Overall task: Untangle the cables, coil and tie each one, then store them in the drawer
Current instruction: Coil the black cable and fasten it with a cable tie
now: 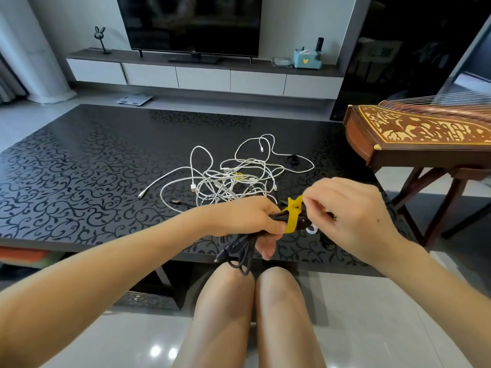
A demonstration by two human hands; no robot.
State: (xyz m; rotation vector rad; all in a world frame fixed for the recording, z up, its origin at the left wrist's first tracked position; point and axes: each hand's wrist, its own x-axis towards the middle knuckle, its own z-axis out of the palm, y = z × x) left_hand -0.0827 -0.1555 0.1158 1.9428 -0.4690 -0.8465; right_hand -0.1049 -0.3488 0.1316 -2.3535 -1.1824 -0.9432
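My left hand [247, 219] grips a coiled black cable [240, 251] over the table's near edge; its loops and plugs hang down below my fingers. A yellow strap tie [292, 216] is wrapped around the bundle. My right hand [350, 216] pinches the strap's free end just right of the coil. A tangle of white cables [233, 179] lies on the black patterned table [79, 181] beyond my hands, with another yellow tie [239, 176] among them. A small black item with a red tip [175, 201] lies at the tangle's near left.
A wooden zither on a stand [414, 131] borders the table's right side. Beyond the table a TV [188, 22] stands on a low white drawer cabinet [204, 77]. A scale [134, 99] lies on the floor. My knees [252, 301] are below the table edge.
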